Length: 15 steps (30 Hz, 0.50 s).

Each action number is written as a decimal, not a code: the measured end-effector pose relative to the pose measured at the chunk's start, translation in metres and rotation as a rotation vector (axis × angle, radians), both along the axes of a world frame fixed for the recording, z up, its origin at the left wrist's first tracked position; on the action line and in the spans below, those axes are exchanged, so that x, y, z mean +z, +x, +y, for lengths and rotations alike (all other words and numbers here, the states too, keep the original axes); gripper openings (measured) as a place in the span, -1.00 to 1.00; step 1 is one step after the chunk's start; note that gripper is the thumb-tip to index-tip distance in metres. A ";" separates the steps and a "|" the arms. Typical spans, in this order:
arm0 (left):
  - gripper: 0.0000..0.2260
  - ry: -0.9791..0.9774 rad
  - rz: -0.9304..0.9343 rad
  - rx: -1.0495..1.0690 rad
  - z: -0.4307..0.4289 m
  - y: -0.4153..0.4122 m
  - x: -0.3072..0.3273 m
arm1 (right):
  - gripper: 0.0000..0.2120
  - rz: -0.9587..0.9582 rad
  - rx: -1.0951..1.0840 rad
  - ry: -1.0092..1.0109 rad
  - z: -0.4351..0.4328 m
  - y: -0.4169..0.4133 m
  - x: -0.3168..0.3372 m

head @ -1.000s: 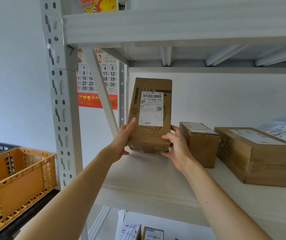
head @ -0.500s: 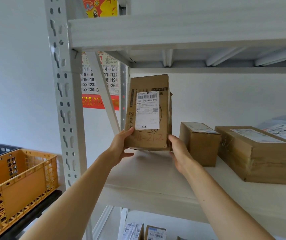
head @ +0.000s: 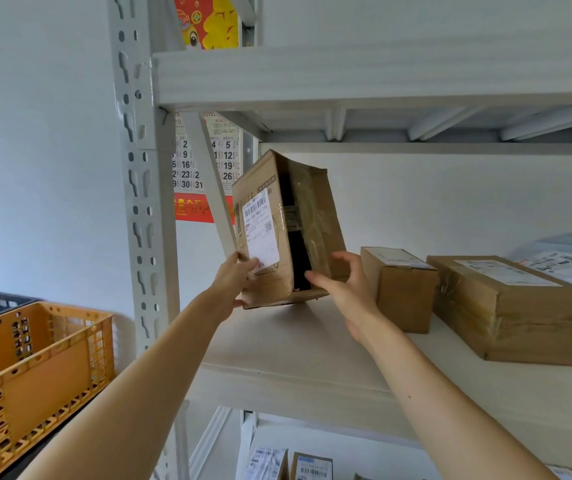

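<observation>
A tall brown cardboard parcel [head: 277, 230] with a white shipping label is held tilted just above the white shelf [head: 298, 355], its labelled face turned to the left and a taped side facing me. My left hand [head: 234, 284] grips its lower left corner, thumb on the label side. My right hand [head: 345, 289] holds its lower right side with curled fingers.
A small brown box [head: 400, 289] and a long taped box [head: 516, 310] sit on the shelf to the right, with grey mail bags [head: 568, 261] behind. An orange crate [head: 31, 372] stands at the left. The rack's upright post [head: 139, 202], diagonal brace and upper shelf [head: 378, 74] are close by. More parcels [head: 289, 464] lie below.
The parcel has been lifted off the shelf and turned, its label face swinging from facing me to the left. Both hands stayed on its lower part.
</observation>
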<state>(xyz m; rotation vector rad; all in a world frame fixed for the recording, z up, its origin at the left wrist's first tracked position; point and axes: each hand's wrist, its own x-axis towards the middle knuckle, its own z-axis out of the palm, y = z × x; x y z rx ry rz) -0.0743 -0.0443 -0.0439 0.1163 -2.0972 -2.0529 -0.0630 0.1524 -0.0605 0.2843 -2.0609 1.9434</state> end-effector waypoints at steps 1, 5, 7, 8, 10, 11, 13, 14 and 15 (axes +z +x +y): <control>-0.59 -0.017 0.009 -0.027 0.002 0.003 0.002 | -0.32 0.021 -0.017 0.018 0.000 0.002 0.001; -0.13 -0.098 0.110 -0.141 0.007 0.015 0.004 | -0.05 0.060 -0.089 0.070 -0.004 0.005 0.004; -0.11 -0.107 0.128 -0.183 0.009 0.018 0.005 | 0.04 0.029 -0.123 0.049 -0.004 0.003 0.005; -0.13 -0.105 0.129 -0.195 0.009 0.018 0.005 | 0.07 0.012 -0.118 0.030 -0.004 0.003 0.005; -0.12 -0.096 0.129 -0.207 0.007 0.016 0.005 | 0.07 0.001 -0.094 -0.024 -0.004 0.004 0.003; -0.09 -0.092 0.131 -0.223 0.006 0.016 0.004 | -0.03 0.000 -0.087 -0.053 -0.002 0.005 0.002; -0.04 -0.094 0.128 -0.294 0.004 0.020 0.004 | -0.43 0.057 -0.079 -0.106 0.001 0.008 0.000; -0.05 -0.099 0.119 -0.333 0.003 0.022 0.004 | -0.57 0.095 -0.077 -0.126 0.003 0.010 0.000; -0.05 -0.096 0.098 -0.365 0.001 0.024 0.003 | -0.63 0.138 -0.072 -0.136 0.004 0.012 0.000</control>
